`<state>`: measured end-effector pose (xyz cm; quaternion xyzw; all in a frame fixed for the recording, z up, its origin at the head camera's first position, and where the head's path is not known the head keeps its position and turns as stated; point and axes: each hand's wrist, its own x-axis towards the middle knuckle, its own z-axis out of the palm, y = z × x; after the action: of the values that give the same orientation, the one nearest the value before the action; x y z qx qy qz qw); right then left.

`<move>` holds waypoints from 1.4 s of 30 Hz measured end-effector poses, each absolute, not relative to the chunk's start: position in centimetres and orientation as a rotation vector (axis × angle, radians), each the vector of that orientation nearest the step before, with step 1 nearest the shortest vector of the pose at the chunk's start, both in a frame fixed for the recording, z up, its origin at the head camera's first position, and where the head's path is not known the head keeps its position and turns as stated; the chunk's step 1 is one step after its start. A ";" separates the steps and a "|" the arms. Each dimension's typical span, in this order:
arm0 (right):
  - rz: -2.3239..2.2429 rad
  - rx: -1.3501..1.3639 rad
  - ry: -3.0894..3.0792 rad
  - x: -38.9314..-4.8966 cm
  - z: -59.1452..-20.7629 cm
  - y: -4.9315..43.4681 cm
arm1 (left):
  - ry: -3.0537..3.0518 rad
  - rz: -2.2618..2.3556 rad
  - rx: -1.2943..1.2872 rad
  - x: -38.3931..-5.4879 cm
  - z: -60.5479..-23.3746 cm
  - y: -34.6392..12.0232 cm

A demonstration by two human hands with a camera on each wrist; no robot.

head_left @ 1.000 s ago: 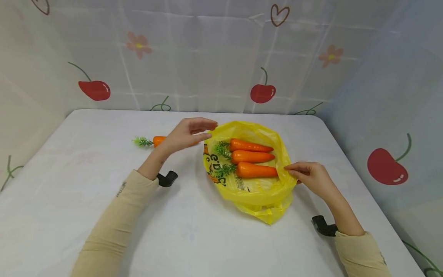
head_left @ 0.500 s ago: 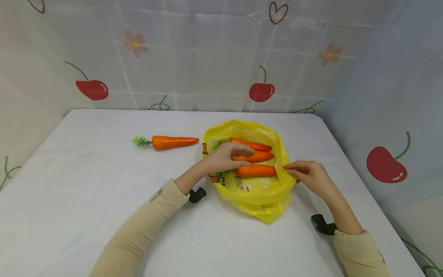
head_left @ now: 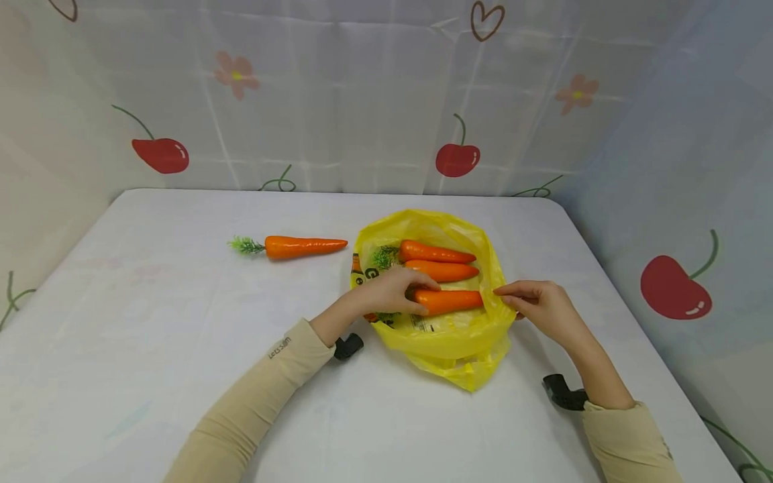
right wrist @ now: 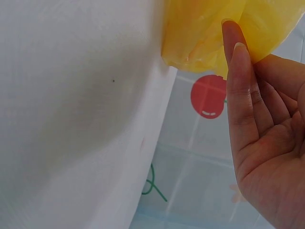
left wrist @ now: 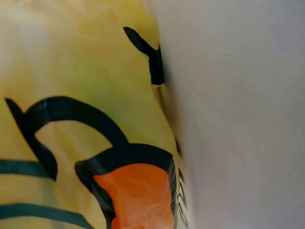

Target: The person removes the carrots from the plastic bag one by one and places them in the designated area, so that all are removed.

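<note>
A yellow plastic bag [head_left: 417, 218] lies spread wide on the table, with three orange carrots inside. My left hand [head_left: 386, 292] reaches in over the left rim and grips the nearest carrot [head_left: 453, 301] by its leafy end, fingers above and thumb on the near side. Behind it lie the middle carrot [head_left: 443, 270] and the far carrot [head_left: 435, 251], tips to the right. My right hand [head_left: 540, 302] pinches the bag's right rim; in the right wrist view the bag's edge [right wrist: 205, 38] sits at the fingertips. Only printed bag plastic [left wrist: 86, 86] and table show in the left wrist view.
Another carrot [head_left: 302, 247] with green leaves lies on the white table [head_left: 151, 369], left of the bag. A curtain with cherries and flowers [head_left: 338, 100] stands behind the table and along the sides.
My left hand has moved right and nearer, from beside the bag's left rim into the bag, and taken hold of the nearest carrot, which has shifted slightly nearer. The right hand stays put.
</note>
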<state>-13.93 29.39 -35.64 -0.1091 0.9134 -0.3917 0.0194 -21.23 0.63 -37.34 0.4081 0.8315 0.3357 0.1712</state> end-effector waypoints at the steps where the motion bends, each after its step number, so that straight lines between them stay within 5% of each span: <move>1: -1.214 -0.340 2.836 -13.9 -35.6 29.4 | 2.361 0.941 1.164 -21.2 -37.4 0.7; 42: -1.204 -0.351 2.843 -14.1 -35.8 29.4 | 2.402 1.035 1.082 -21.0 -37.0 -0.8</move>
<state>-14.06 29.45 -35.84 -0.1130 0.9149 -0.3873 0.0170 -20.99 -0.84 -37.01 0.3776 0.8384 0.3614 0.1547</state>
